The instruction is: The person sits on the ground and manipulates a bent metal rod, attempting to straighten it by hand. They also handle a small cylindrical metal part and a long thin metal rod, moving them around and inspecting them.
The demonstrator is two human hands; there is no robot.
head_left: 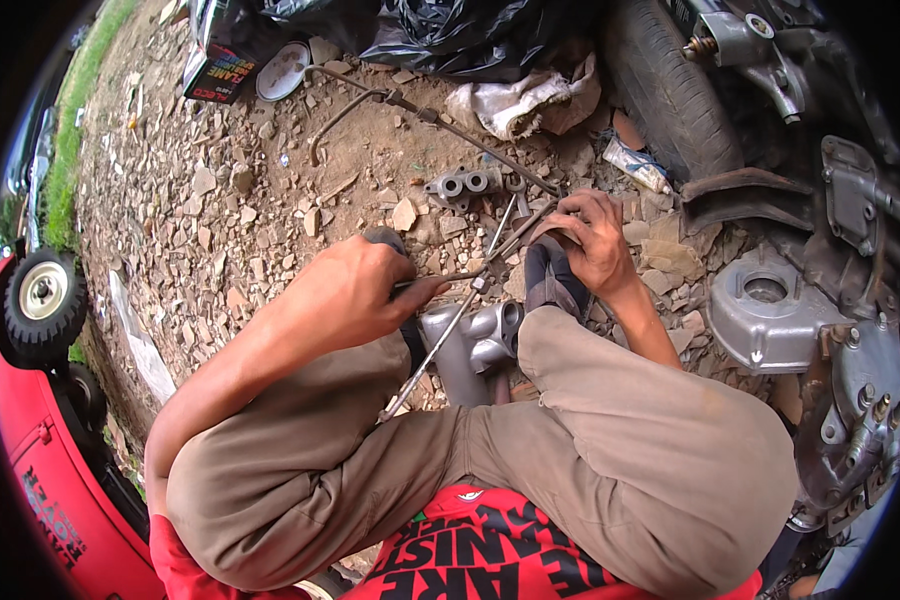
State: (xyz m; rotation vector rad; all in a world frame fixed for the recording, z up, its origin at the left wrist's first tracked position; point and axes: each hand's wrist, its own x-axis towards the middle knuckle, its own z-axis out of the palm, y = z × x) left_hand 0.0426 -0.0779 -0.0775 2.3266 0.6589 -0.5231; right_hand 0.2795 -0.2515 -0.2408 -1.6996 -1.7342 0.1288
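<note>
Stony ground [205,235] lies below; the left hand [360,285] is curled around a dark bar [455,276], the right hand [595,243] pinches a bent rod [492,153].

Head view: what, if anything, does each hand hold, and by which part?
The left hand grips a dark rod by its left part. The right hand meets the rod linkage's right end; its exact hold cannot be told.

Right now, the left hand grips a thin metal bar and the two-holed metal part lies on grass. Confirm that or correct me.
Correction: the two-holed metal part lies on stony ground, not grass, as the head view shows. The left hand does grip a thin metal bar.
</note>
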